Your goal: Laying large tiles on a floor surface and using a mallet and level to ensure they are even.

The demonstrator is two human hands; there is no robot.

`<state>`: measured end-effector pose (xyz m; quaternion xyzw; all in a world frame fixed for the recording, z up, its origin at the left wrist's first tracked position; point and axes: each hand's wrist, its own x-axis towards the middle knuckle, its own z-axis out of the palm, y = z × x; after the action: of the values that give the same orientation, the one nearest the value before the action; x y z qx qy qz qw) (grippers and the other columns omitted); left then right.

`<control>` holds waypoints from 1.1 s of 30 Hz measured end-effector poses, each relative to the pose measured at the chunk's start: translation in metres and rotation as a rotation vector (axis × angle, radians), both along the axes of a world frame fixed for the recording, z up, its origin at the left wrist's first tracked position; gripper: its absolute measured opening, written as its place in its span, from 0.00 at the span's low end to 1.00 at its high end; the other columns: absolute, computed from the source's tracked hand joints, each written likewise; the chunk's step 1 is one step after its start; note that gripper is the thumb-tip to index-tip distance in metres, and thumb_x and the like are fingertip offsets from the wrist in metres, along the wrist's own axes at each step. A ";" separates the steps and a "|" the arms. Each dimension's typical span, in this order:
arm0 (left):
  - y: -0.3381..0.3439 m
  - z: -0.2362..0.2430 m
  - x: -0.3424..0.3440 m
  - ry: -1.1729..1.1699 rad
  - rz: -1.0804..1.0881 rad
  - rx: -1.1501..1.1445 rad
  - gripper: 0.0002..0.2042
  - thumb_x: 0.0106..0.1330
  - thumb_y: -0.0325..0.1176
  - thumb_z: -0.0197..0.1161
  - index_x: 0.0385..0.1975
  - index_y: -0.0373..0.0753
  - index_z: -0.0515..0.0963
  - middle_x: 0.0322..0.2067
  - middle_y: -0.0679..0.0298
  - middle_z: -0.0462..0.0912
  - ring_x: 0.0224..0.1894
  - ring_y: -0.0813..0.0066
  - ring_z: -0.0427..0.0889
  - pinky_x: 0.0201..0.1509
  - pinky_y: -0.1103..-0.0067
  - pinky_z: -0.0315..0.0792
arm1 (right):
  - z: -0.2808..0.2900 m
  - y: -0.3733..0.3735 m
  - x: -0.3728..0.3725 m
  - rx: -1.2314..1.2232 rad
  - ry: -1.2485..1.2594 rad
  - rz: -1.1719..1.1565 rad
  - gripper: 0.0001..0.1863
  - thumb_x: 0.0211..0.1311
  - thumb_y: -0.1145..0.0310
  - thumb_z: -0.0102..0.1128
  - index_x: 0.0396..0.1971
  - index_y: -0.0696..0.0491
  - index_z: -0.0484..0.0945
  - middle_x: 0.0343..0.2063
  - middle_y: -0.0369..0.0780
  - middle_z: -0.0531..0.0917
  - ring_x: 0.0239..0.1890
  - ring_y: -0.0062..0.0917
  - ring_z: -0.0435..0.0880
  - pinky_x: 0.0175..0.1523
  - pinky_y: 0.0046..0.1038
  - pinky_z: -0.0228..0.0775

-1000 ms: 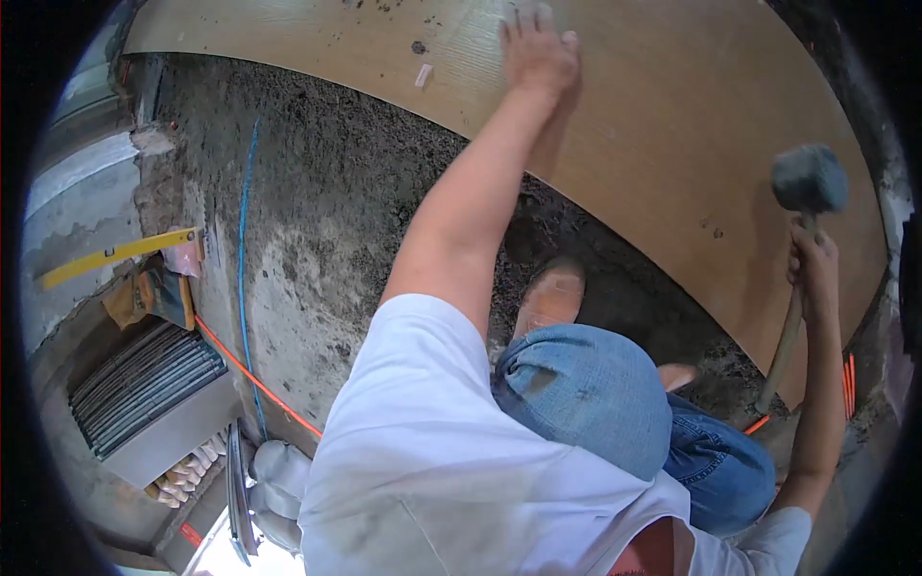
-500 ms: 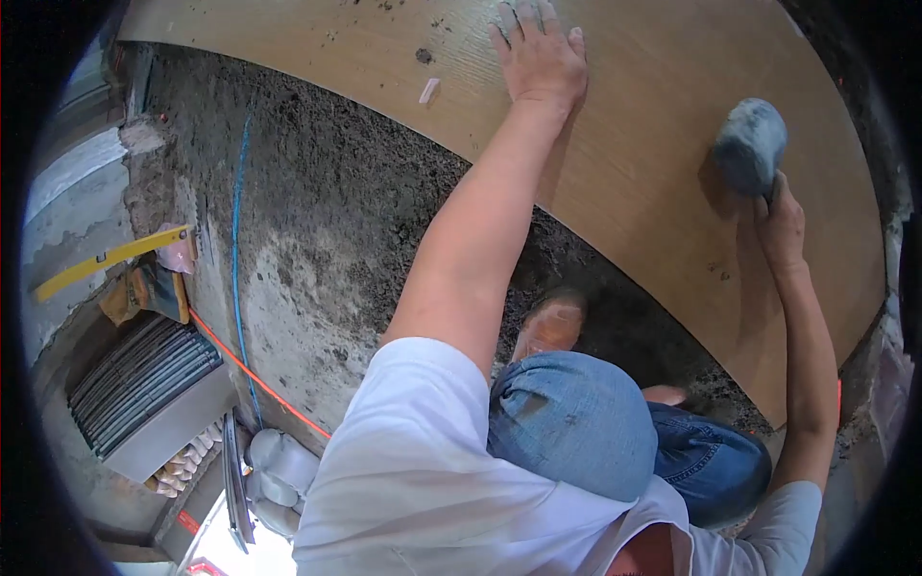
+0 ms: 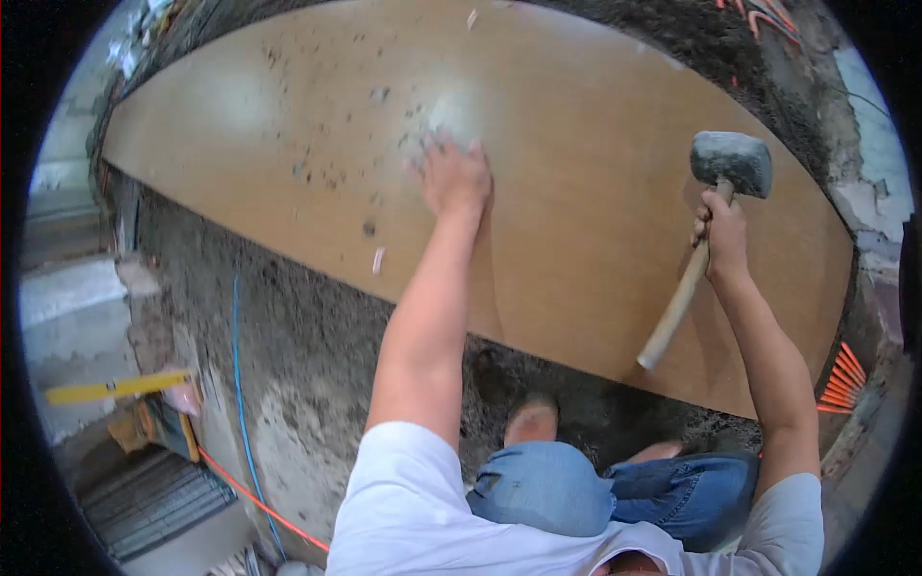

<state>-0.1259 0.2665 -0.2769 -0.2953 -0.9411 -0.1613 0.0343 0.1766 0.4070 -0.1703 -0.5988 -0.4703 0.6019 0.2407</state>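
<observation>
A large, smooth tan slab [image 3: 567, 230], like a big floor tile, lies across a bed of dark, crumbly mortar. My left hand [image 3: 451, 178] rests flat on its middle, fingers spread, a little blurred. Over the slab's right part, my right hand [image 3: 725, 235] is wrapped round the wooden handle of a mallet [image 3: 732, 161], close under the thick grey head. The handle's free end points down toward my knees. Whether the head touches the slab, I cannot tell. Dark crumbs [image 3: 327, 178] and a small pale pink piece [image 3: 377, 260] lie on the slab near my left hand.
My jeans-covered knees [image 3: 543, 488] are at the slab's near edge. A blue line [image 3: 240, 384] and an orange line [image 3: 259, 494] cross the ground on the left, near a yellow spirit level [image 3: 115, 388] and stacked dark panels [image 3: 154, 504]. Orange tubes [image 3: 843, 379] stick out at the right.
The view has shifted, showing more of the slab's far side. The mallet has turned, so its handle now shows below my right hand. My left hand stays flat on the slab.
</observation>
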 end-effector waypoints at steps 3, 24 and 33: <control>0.010 0.010 0.014 0.019 -0.003 -0.037 0.32 0.64 0.52 0.46 0.62 0.37 0.57 0.65 0.49 0.53 0.68 0.56 0.49 0.69 0.57 0.38 | -0.004 0.031 0.001 0.190 0.096 -0.350 0.07 0.55 0.67 0.51 0.24 0.54 0.68 0.16 0.34 0.70 0.14 0.18 0.70 0.18 0.25 0.64; 0.034 -0.015 -0.003 0.517 -0.585 -0.750 0.14 0.65 0.40 0.46 0.43 0.44 0.76 0.51 0.57 0.71 0.52 0.60 0.70 0.53 0.65 0.65 | 0.030 -0.029 0.170 0.125 -0.311 0.045 0.16 0.55 0.61 0.51 0.33 0.61 0.72 0.15 0.41 0.75 0.15 0.26 0.77 0.21 0.30 0.70; 0.127 0.018 0.369 0.144 -1.500 -0.139 0.30 0.68 0.50 0.41 0.63 0.35 0.55 0.65 0.53 0.53 0.69 0.56 0.47 0.69 0.61 0.42 | -0.005 -0.084 0.297 0.092 -0.303 -0.506 0.19 0.61 0.58 0.47 0.33 0.63 0.70 0.13 0.44 0.74 0.15 0.31 0.76 0.24 0.34 0.70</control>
<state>0.2429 0.3934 -0.2592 -0.8677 -0.4914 -0.0620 -0.0417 0.4739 0.3233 -0.1754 -0.7684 -0.3636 0.4046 0.3370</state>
